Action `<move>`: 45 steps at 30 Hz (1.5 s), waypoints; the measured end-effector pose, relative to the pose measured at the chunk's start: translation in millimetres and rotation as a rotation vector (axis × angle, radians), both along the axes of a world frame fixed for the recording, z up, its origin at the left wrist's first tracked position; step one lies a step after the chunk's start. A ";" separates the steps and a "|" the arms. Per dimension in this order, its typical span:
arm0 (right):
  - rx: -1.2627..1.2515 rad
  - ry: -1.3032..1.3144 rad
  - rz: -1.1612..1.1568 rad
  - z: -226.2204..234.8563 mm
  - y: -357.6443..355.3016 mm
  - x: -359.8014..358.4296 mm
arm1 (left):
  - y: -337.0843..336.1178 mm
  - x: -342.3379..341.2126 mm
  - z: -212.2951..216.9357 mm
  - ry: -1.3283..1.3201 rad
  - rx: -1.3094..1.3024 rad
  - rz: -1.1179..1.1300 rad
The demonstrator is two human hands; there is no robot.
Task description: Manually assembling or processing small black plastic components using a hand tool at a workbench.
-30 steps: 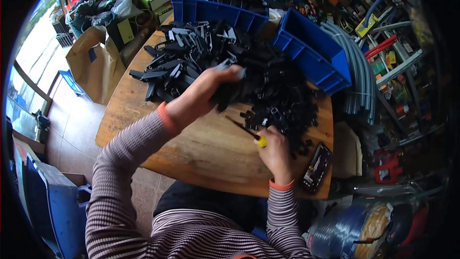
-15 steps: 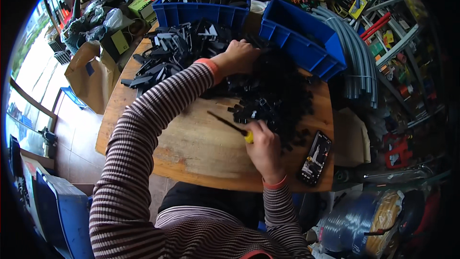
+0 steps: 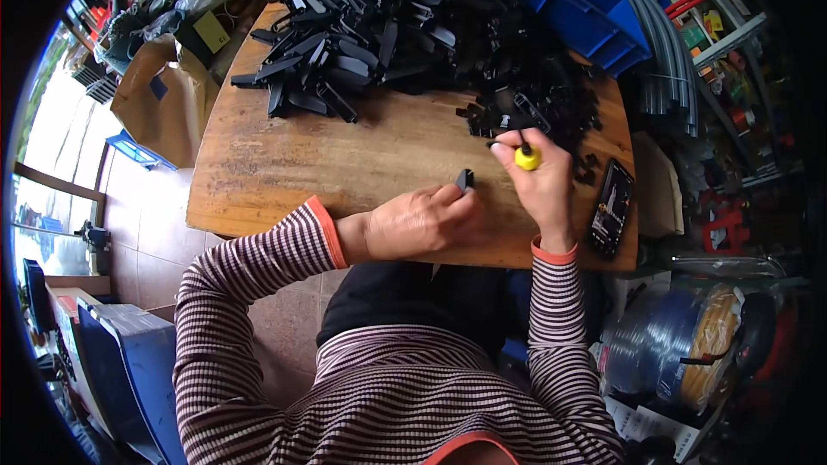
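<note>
My left hand (image 3: 424, 222) is closed near the table's front edge, gripping a small dark plastic part (image 3: 465, 179) that sticks up past the fingers. To its right my right hand (image 3: 544, 185) is wrapped round a screwdriver (image 3: 528, 157) with a yellow handle; its dark shaft points away from me. At the right thumb tip a tiny black thing shows, too small to make out. Beyond the hands lie a heap of long black and grey plastic pieces (image 3: 353, 65) and, at the right, a pile of small black parts (image 3: 551, 108).
Both hands are over a wooden table (image 3: 284, 172). A phone (image 3: 612, 207) with a lit screen lies at its right edge. Blue bins (image 3: 594, 26) stand at the far side. Grey hose coils (image 3: 676, 60) are beyond the right edge, a brown paper bag (image 3: 168, 112) at the left.
My left hand has come back from the pile to the table's front with a plastic part in it. The screwdriver has swung from pointing left to pointing away. The view has tilted down.
</note>
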State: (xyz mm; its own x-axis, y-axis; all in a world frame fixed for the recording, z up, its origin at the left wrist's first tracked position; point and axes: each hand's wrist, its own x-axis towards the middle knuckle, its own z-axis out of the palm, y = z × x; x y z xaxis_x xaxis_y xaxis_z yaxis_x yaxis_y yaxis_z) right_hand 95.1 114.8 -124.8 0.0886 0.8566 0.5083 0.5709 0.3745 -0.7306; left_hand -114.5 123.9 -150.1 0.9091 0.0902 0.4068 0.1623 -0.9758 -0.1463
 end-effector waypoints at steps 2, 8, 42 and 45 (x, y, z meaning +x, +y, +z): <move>0.002 -0.111 0.054 -7.4 -3.7 -14.2 | -0.6 -9.7 -11.7 -0.023 -0.008 0.010; -0.120 -0.270 0.085 -14.1 -8.9 -45.7 | 1.2 -33.3 -23.0 -0.034 -0.029 0.025; -0.163 0.051 -0.056 18.9 43.7 -22.7 | 19.8 -28.0 -1.5 -0.123 -0.111 -0.060; -0.225 -0.470 -0.153 -15.5 41.8 -20.0 | 19.3 -30.7 -0.7 0.147 -0.203 0.001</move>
State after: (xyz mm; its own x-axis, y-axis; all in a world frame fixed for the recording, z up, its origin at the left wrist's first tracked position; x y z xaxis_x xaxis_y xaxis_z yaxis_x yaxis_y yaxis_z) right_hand 75.1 156.6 -140.3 0.0282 0.9441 0.3284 0.8914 0.1250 -0.4357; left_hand -145.2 143.2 -150.7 0.9569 0.1576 0.2441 0.1549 -0.9875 0.0303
